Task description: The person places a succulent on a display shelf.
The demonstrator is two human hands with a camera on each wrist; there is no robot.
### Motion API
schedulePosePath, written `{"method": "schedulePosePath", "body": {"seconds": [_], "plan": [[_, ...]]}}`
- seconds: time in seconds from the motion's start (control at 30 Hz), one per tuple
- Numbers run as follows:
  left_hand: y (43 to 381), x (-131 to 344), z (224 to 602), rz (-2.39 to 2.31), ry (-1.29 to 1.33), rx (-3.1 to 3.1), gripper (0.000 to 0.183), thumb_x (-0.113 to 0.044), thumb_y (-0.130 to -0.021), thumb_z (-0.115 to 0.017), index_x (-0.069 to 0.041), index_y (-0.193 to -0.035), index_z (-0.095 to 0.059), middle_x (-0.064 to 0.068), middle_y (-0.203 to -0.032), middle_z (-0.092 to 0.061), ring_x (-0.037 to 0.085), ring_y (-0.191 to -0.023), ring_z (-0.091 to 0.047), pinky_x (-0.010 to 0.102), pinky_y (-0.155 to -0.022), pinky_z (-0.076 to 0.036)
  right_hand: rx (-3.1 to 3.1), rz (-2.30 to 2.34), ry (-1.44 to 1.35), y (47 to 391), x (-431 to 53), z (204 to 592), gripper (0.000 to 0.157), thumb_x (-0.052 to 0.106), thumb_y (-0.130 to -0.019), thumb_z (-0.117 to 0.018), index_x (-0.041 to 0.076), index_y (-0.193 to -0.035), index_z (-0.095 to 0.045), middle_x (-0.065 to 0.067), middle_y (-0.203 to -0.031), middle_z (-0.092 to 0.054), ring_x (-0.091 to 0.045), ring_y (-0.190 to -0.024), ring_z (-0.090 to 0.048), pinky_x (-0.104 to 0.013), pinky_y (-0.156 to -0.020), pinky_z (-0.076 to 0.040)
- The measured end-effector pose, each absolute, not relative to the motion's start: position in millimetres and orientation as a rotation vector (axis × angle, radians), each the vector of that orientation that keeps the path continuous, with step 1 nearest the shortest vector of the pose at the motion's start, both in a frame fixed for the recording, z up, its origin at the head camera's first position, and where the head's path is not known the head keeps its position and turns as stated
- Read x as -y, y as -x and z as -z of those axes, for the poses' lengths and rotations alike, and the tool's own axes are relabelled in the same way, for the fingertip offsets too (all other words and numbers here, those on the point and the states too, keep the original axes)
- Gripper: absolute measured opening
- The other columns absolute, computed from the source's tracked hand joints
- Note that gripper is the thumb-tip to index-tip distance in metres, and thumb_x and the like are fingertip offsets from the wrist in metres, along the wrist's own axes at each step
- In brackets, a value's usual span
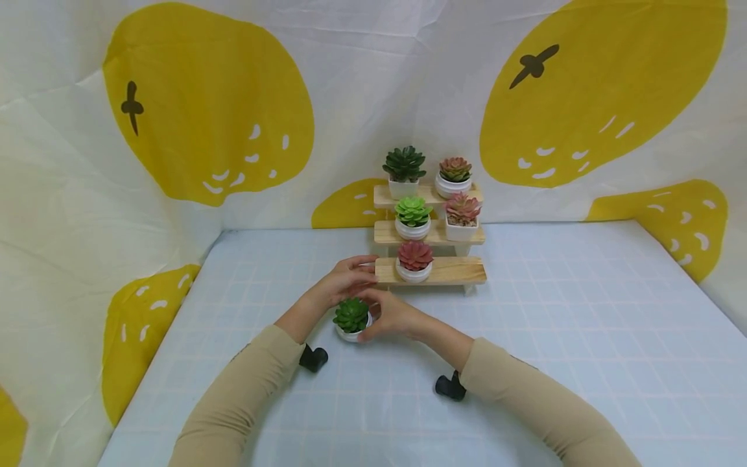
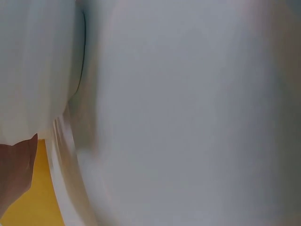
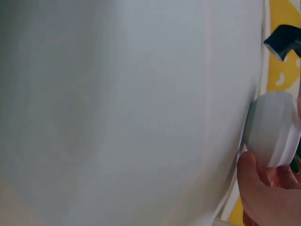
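A bright green succulent in a white round pot (image 1: 352, 317) sits low in front of the wooden stand. My right hand (image 1: 390, 315) grips this pot from its right side; in the right wrist view, the thumb and fingers (image 3: 254, 181) hold the white pot (image 3: 272, 129). My left hand (image 1: 344, 280) reaches behind the plant, its fingers by the left end of the stand's lowest board (image 1: 458, 270). Whether they touch the board I cannot tell. In the left wrist view a white pot (image 2: 35, 66) looms close, with part of a hand (image 2: 16, 167) below it.
On the lowest board stands a red succulent (image 1: 415, 256). Above it are a lime green succulent (image 1: 413, 212) and a pink one (image 1: 463, 211). The top board bears a dark green plant (image 1: 404, 165) and a reddish-green one (image 1: 454, 170). A lemon-print cloth (image 1: 362, 84) hangs behind.
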State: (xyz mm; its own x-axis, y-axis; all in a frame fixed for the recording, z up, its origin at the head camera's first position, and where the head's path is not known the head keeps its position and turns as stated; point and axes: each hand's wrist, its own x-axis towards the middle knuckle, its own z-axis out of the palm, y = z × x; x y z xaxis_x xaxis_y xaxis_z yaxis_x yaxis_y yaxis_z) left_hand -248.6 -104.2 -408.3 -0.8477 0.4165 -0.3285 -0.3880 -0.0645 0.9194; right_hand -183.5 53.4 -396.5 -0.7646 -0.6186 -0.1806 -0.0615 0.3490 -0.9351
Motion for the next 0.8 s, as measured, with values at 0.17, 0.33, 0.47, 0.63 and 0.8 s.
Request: {"method": "schedulePosePath", "body": {"seconds": [0.17, 0.33, 0.47, 0.63, 0.8], "plan": [[248.1, 104.1, 406.9, -1.967, -0.028, -1.664, 0.057, 0.01, -0.087, -0.052, 0.001, -0.141, -0.036, 0.017, -0.124, -0.05, 0.013, -0.088, -0.059, 0.029, -0.088, -0.05, -2.121, 1.4, 0.62, 184.0, -49.7, 398.2, 0.062, 0.003, -0.068, -0.081, 0.003, -0.124, -0.051, -0.006, -0.115, -0.056, -0.019, -0.097, -0.051, -0.027, -0.083, -0.046], [249.0, 103.7, 408.3, -1.966, -0.045, -1.686, 0.056, 0.01, -0.086, -0.053, 0.002, -0.139, -0.038, 0.018, -0.122, -0.051, 0.014, -0.089, -0.059, 0.031, -0.09, -0.049, -2.147, 1.368, 0.653, 184.2, -46.4, 397.8, 0.06, 0.005, -0.068, -0.082, 0.005, -0.121, -0.053, -0.003, -0.109, -0.057, -0.016, -0.093, -0.049, -0.025, -0.08, -0.045], [249.2, 103.8, 408.6, -1.96, -0.053, -1.704, 0.056, 0.01, -0.086, -0.053, 0.001, -0.139, -0.038, 0.02, -0.124, -0.05, 0.014, -0.09, -0.058, 0.029, -0.089, -0.05, -2.165, 1.354, 0.655, 183.4, -45.7, 396.5, 0.06, 0.006, -0.068, -0.082, 0.005, -0.12, -0.053, -0.002, -0.107, -0.057, -0.016, -0.091, -0.047, -0.025, -0.078, -0.044], [249.3, 103.8, 408.3, -1.954, -0.039, -1.701, 0.056, 0.009, -0.086, -0.053, 0.0, -0.14, -0.038, 0.023, -0.13, -0.047, 0.016, -0.093, -0.058, 0.033, -0.093, -0.047, -2.146, 1.373, 0.651, 183.5, -46.3, 397.5, 0.059, 0.005, -0.069, -0.081, 0.005, -0.12, -0.052, -0.002, -0.11, -0.056, -0.016, -0.096, -0.047, -0.027, -0.084, -0.044], [249.2, 104.0, 407.7, -1.96, -0.016, -1.675, 0.056, 0.01, -0.087, -0.052, 0.0, -0.14, -0.038, 0.023, -0.131, -0.046, 0.016, -0.094, -0.058, 0.034, -0.093, -0.047, -2.122, 1.39, 0.628, 182.5, -48.4, 396.9, 0.058, 0.005, -0.07, -0.08, 0.005, -0.12, -0.053, -0.003, -0.111, -0.056, -0.018, -0.098, -0.047, -0.028, -0.083, -0.044]]}}
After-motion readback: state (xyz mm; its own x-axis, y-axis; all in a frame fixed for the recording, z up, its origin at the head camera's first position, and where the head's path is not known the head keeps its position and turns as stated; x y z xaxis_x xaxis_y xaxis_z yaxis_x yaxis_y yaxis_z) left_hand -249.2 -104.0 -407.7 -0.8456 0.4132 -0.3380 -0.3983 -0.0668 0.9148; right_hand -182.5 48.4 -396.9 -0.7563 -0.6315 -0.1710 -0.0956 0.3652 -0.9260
